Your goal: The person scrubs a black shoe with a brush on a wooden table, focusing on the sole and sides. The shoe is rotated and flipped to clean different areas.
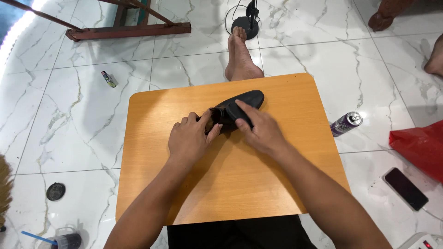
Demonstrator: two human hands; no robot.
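A black shoe (247,99) lies on a small orange wooden table (277,175), toe pointing away to the right. My left hand (189,138) grips the heel end, thumb by the shoe's opening. My right hand (258,129) rests over the shoe's middle, fingers pressed on its upper. The heel and opening are partly hidden under both hands.
My bare foot (240,55) stretches out beyond the table on a white marble floor. A purple can (346,122) lies to the right, near a red bag (420,147) and a phone (406,188). A lighter (109,79), a black lid (55,191) and a cup with straw (64,240) lie to the left. Another person's foot (436,57) shows at far right.
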